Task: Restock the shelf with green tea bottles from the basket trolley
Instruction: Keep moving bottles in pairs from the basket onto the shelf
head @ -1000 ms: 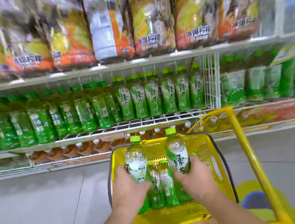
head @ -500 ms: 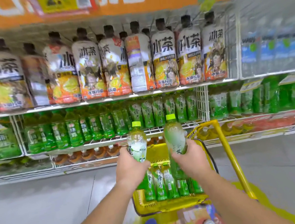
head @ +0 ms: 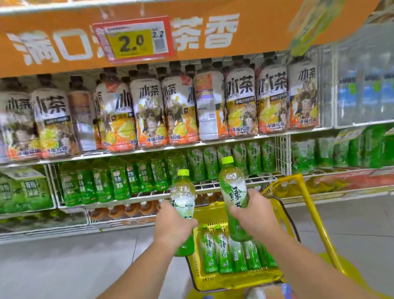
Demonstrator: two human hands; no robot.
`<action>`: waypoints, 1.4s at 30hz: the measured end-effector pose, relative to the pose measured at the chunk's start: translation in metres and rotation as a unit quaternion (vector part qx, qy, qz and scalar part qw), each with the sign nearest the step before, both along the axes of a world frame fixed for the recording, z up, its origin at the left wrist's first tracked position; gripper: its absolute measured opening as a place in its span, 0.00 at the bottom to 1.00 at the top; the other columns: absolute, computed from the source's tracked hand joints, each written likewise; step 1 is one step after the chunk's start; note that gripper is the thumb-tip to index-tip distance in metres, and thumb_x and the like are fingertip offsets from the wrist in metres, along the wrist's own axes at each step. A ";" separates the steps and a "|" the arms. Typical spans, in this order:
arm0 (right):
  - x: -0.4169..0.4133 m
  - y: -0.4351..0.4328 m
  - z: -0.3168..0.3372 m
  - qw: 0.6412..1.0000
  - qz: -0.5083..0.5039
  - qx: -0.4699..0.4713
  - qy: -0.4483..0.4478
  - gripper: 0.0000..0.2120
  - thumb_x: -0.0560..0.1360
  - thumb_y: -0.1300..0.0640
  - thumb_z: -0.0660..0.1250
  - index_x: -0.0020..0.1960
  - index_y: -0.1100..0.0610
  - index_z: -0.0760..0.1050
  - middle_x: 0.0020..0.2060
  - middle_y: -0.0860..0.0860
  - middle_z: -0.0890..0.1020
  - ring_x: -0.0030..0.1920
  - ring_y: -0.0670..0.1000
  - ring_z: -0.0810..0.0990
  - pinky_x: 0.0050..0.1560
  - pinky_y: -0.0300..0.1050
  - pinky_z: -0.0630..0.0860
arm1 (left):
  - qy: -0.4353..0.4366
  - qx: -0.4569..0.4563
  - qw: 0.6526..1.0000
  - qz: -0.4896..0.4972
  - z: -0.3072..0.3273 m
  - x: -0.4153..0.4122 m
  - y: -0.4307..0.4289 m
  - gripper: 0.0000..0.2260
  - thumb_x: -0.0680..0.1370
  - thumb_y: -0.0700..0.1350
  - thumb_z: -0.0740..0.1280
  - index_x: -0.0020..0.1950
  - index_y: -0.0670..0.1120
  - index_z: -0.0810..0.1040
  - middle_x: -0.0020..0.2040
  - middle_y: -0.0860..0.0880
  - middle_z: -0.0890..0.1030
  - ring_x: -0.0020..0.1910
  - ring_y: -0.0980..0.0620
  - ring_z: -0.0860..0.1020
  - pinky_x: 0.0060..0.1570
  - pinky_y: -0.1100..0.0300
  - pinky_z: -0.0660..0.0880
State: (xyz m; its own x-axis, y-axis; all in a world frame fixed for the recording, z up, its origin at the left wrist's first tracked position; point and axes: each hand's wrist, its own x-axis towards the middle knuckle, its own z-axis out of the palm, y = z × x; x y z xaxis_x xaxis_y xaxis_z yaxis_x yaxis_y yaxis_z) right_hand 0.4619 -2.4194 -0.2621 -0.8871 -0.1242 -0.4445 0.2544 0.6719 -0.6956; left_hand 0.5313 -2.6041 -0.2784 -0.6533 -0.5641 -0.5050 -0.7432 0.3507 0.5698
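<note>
The view has tilted up from a second ago: the shelf [head: 223,184] of green tea now sits ahead, and the basket trolley [head: 242,277] has dropped lower in frame. I have raised both bottles clear of it. My left hand [head: 174,226] has its grip closed around the left bottle [head: 184,204]; my right hand [head: 253,214] holds the right bottle [head: 233,190]. More bottles stand in the basket. Next step, by my reading: placement on the shelf.
</note>
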 end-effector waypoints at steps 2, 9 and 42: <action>-0.009 -0.003 -0.007 1.000 0.010 -0.005 -0.002 0.12 0.74 0.50 0.72 0.52 0.54 0.74 0.38 0.51 0.81 0.27 0.47 0.75 0.21 0.40 0.68 | -0.002 -0.008 1.000 0.009 -0.003 -0.006 0.000 0.30 0.66 0.44 0.79 0.61 0.40 0.68 0.51 0.44 0.78 0.45 0.46 0.77 0.37 0.56 0.72; -0.047 -0.003 -0.027 0.999 0.037 -0.011 -0.024 0.13 0.74 0.52 0.71 0.51 0.57 0.72 0.35 0.51 0.76 0.27 0.48 0.73 0.25 0.43 0.68 | 0.001 -0.017 0.999 0.036 -0.019 -0.029 0.004 0.30 0.64 0.44 0.79 0.59 0.43 0.67 0.50 0.44 0.78 0.47 0.45 0.78 0.38 0.55 0.73; -0.198 -0.103 -0.253 0.997 0.024 0.071 0.034 0.23 0.74 0.41 0.70 0.57 0.57 0.71 0.49 0.51 0.80 0.46 0.55 0.78 0.43 0.39 0.71 | 0.049 -0.133 0.990 -0.019 -0.222 -0.192 -0.088 0.27 0.67 0.52 0.77 0.57 0.42 0.67 0.45 0.45 0.77 0.43 0.44 0.77 0.36 0.57 0.70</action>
State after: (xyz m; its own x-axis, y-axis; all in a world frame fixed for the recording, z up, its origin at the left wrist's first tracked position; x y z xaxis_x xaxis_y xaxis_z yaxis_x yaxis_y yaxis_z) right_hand 0.2642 -2.5226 -0.5154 -0.9103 -0.1068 -0.3999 0.1760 0.7746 -0.6074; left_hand 0.3396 -2.6924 -0.4999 -0.7150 -0.6431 -0.2741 -0.6721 0.5246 0.5225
